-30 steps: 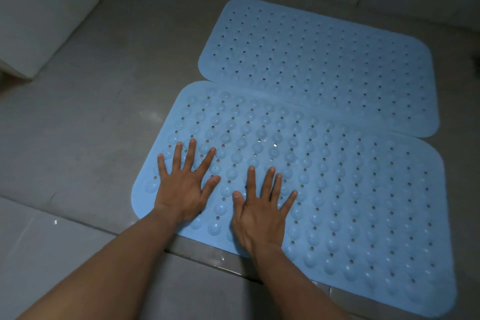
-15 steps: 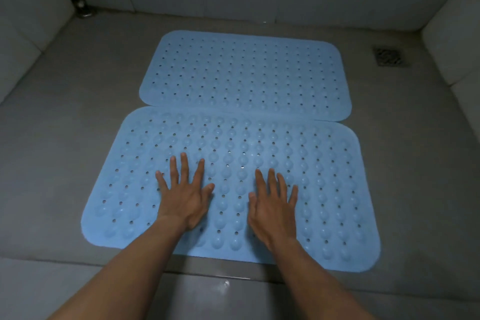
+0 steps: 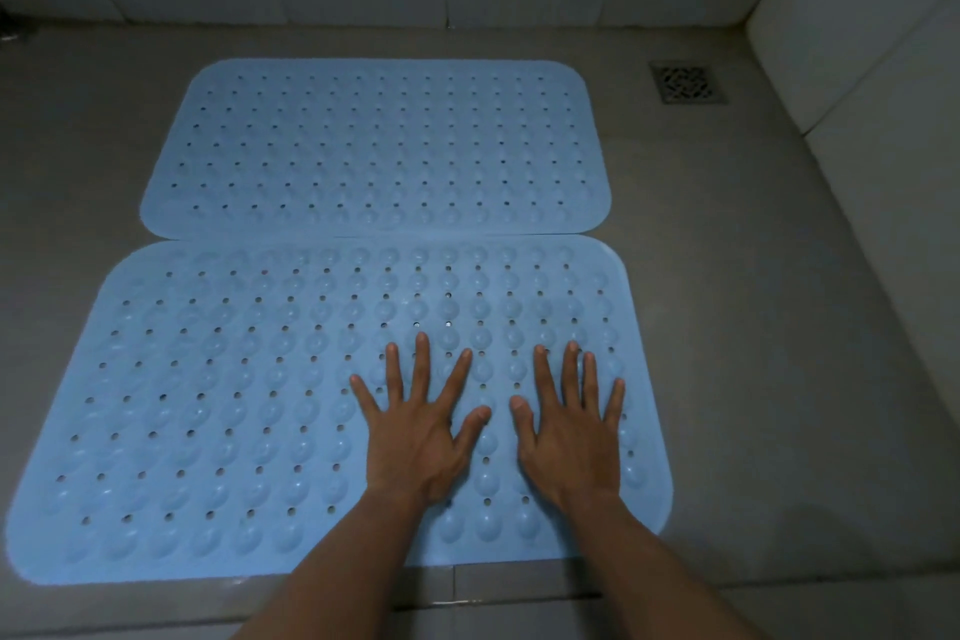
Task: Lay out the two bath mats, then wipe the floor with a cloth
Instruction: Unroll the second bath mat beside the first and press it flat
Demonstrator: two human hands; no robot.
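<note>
Both palms have worked rightward along the near mat [image 3: 234, 405], from its left end to its right; left hand [image 3: 415, 437] and right hand [image 3: 571, 437] press it flat, fingers spread, grip open on nothing. It lies edge to edge with the far mat [image 3: 374, 146] (both look laid out), so wiping the floor [image 3: 753, 327] likely comes next

both palms have slid rightwards across the near light-blue, bumpy, perforated rubber bath mat [image 3: 208, 405], off its left end: left hand [image 3: 415, 442] now right of centre, right hand [image 3: 571, 442] near the right edge.
</note>
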